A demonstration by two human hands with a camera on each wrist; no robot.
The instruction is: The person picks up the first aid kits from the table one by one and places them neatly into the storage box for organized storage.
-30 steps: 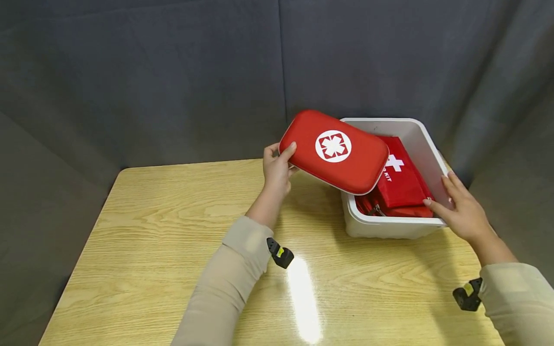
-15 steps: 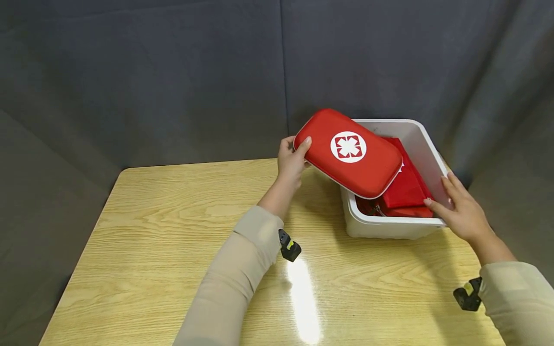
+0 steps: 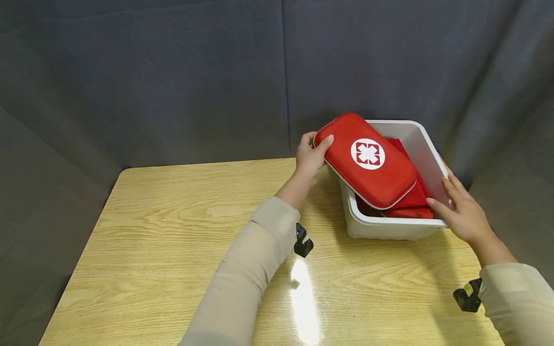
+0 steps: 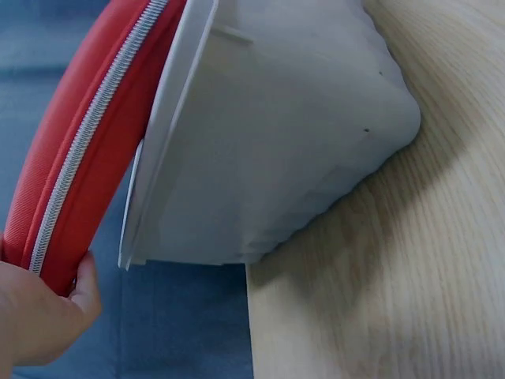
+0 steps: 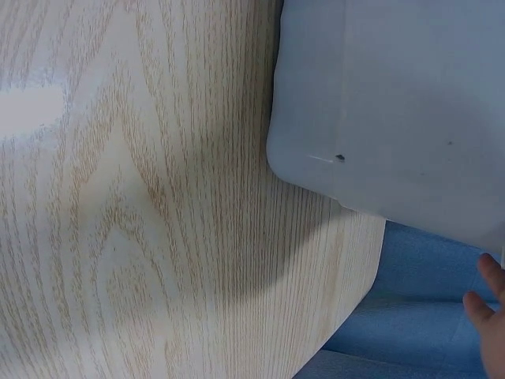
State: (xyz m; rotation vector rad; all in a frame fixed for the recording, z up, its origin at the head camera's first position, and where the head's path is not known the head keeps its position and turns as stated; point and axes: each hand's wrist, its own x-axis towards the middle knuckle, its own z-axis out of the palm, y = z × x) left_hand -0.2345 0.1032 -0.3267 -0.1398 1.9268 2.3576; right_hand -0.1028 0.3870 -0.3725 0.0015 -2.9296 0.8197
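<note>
A red hard-shell first aid case [image 3: 389, 168] with a white round emblem slants over the white plastic bin [image 3: 389, 230]. My left hand [image 3: 312, 156] pinches the case's left end, thumb on top and fingers beneath. In the left wrist view the zipper edge of the case [image 4: 87, 142] lies close against the rim of the bin [image 4: 260, 134]. My right hand [image 3: 465, 211] holds the bin's front right corner, its thumb over the rim. Inside the bin lies a red pouch [image 3: 417, 197], partly hidden under the case.
The bin stands at the back right of a light wood table [image 3: 173, 230]. A dark grey curtain [image 3: 195, 86] hangs behind and at the sides. Small black devices [image 3: 304, 241] are worn at both wrists.
My left hand has carried the first aid case to the right and slightly down, farther over the bin, covering more of the pouch. My right hand stays at the bin's corner.
</note>
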